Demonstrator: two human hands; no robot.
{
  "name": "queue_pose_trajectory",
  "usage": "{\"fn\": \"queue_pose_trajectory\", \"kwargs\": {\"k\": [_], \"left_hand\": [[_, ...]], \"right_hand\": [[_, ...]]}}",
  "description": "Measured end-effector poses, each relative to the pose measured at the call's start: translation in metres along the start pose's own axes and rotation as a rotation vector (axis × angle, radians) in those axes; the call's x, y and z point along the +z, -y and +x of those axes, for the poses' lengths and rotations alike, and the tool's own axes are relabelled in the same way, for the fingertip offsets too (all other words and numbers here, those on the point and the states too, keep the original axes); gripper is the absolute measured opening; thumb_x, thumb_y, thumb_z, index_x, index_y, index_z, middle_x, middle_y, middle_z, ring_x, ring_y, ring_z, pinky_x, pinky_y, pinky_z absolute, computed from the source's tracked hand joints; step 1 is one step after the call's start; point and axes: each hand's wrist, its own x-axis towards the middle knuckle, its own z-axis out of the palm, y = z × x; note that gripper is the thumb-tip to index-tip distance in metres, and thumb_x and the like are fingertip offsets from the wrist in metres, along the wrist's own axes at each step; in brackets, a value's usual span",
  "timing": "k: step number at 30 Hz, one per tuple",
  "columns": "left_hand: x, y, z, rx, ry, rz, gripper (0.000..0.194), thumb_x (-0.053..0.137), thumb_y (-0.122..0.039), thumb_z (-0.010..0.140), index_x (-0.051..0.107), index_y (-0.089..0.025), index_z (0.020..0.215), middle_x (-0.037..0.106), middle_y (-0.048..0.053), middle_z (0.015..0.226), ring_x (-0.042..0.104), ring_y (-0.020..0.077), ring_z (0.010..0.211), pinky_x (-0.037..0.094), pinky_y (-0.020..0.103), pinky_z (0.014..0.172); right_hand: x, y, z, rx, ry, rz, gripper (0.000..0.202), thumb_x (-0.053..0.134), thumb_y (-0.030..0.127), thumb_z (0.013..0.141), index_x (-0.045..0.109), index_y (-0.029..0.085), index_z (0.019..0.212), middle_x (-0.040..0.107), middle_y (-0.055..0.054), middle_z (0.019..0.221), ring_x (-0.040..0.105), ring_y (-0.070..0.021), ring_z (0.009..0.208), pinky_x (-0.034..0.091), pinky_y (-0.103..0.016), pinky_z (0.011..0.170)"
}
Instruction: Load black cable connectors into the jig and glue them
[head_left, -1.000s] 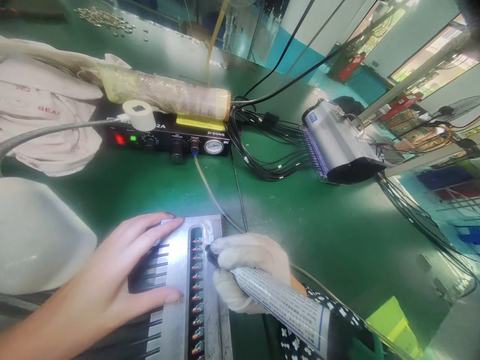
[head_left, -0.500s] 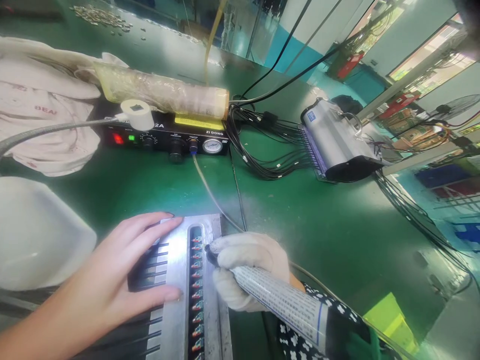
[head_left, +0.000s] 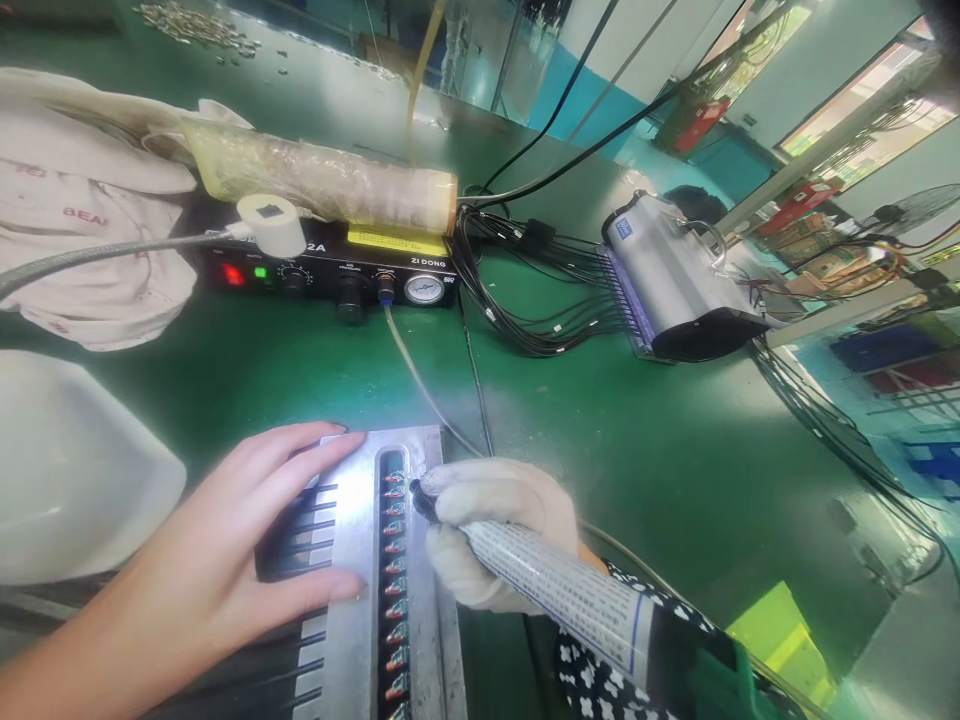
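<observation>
My bare left hand [head_left: 247, 530] lies with fingers spread on a metal fixture [head_left: 352, 580], thumb and fingertips on its top plate. In the fixture's long slot sits a row of small parts [head_left: 394, 590] with reddish and green bits; black cables [head_left: 319, 545] run out to the left. My right hand [head_left: 510, 530], in a white glove, is closed round a printed white glue tube [head_left: 570, 590]. The tube's dark front end [head_left: 424, 500] is at the fixture's right side, beside the slot. Its very tip is hard to make out.
A black dispenser box [head_left: 337, 285] with a gauge stands behind, a wrapped roll [head_left: 330, 185] on top. A grey lamp unit [head_left: 675, 280] sits over cable ends at right. A white container [head_left: 82, 470] and white cloth [head_left: 90, 220] are at left. A thin hose [head_left: 416, 375] crosses the table.
Almost nothing differs. My right hand and the glue tube have shifted very slightly upward beside the slot, and the camera view has moved a little. My left hand stays on the fixture.
</observation>
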Motion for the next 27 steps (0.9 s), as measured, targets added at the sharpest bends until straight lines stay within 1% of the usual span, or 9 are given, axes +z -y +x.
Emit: {"fn": "queue_pose_trajectory", "kwargs": {"k": [4, 8, 10, 14, 20, 24, 27], "left_hand": [[-0.0005, -0.0011, 0.0005, 0.009, 0.001, -0.003, 0.079, 0.052, -0.086, 0.101, 0.043, -0.042, 0.165, 0.058, 0.006, 0.159, 0.060, 0.0314, 0.144, 0.051, 0.042, 0.120], [-0.0011, -0.0021, 0.0004, -0.001, 0.006, -0.017, 0.079, 0.053, -0.086, 0.100, 0.043, -0.043, 0.165, 0.057, 0.006, 0.159, 0.060, 0.0323, 0.144, 0.051, 0.044, 0.120], [-0.0013, -0.0033, 0.0004, -0.010, 0.013, -0.012, 0.078, 0.050, -0.088, 0.100, 0.042, -0.043, 0.165, 0.056, 0.005, 0.160, 0.058, 0.0309, 0.145, 0.049, 0.042, 0.121], [-0.0015, -0.0052, 0.0010, -0.009, 0.023, -0.004, 0.077, 0.047, -0.087, 0.102, 0.041, -0.042, 0.164, 0.053, 0.003, 0.161, 0.055, 0.0287, 0.146, 0.044, 0.038, 0.122], [-0.0024, -0.0049, 0.0014, 0.003, 0.022, -0.007, 0.076, 0.047, -0.086, 0.103, 0.040, -0.042, 0.164, 0.053, 0.002, 0.161, 0.055, 0.0273, 0.147, 0.041, 0.035, 0.124], [-0.0022, -0.0062, 0.0012, 0.013, 0.023, 0.006, 0.078, 0.047, -0.086, 0.103, 0.041, -0.039, 0.164, 0.053, 0.004, 0.161, 0.054, 0.0274, 0.147, 0.041, 0.035, 0.123], [-0.0021, -0.0021, 0.0015, 0.011, 0.021, 0.019, 0.078, 0.047, -0.086, 0.103, 0.041, -0.039, 0.165, 0.053, 0.004, 0.161, 0.055, 0.0268, 0.146, 0.043, 0.035, 0.122]], "right_hand": [[-0.0004, -0.0012, -0.0012, 0.029, 0.002, 0.025, 0.024, 0.078, 0.020, 0.095, 0.064, 0.028, 0.113, 0.086, 0.001, 0.101, 0.086, -0.0141, 0.087, 0.071, -0.021, 0.083], [0.0013, -0.0008, -0.0007, 0.014, -0.005, -0.015, 0.020, 0.075, 0.022, 0.098, 0.063, 0.028, 0.112, 0.086, 0.001, 0.098, 0.086, -0.0152, 0.082, 0.071, -0.023, 0.078], [0.0020, -0.0003, -0.0002, -0.004, -0.008, -0.037, 0.017, 0.072, 0.022, 0.100, 0.062, 0.028, 0.112, 0.086, 0.000, 0.097, 0.086, -0.0152, 0.081, 0.071, -0.022, 0.076], [0.0026, 0.0011, -0.0008, -0.009, -0.015, -0.071, 0.012, 0.069, 0.022, 0.103, 0.061, 0.028, 0.110, 0.087, 0.000, 0.101, 0.086, -0.0136, 0.082, 0.069, -0.021, 0.078], [0.0048, 0.0009, -0.0028, -0.013, -0.033, -0.054, 0.015, 0.070, 0.021, 0.101, 0.062, 0.028, 0.111, 0.086, 0.000, 0.098, 0.086, -0.0147, 0.080, 0.070, -0.022, 0.077], [0.0043, -0.0002, -0.0010, -0.014, -0.037, -0.059, 0.014, 0.071, 0.022, 0.101, 0.063, 0.028, 0.111, 0.087, -0.001, 0.100, 0.086, -0.0153, 0.081, 0.070, -0.022, 0.078], [0.0018, 0.0012, -0.0001, -0.007, -0.049, -0.047, 0.014, 0.072, 0.024, 0.101, 0.063, 0.028, 0.112, 0.087, -0.001, 0.100, 0.086, -0.0159, 0.082, 0.071, -0.023, 0.077]]}}
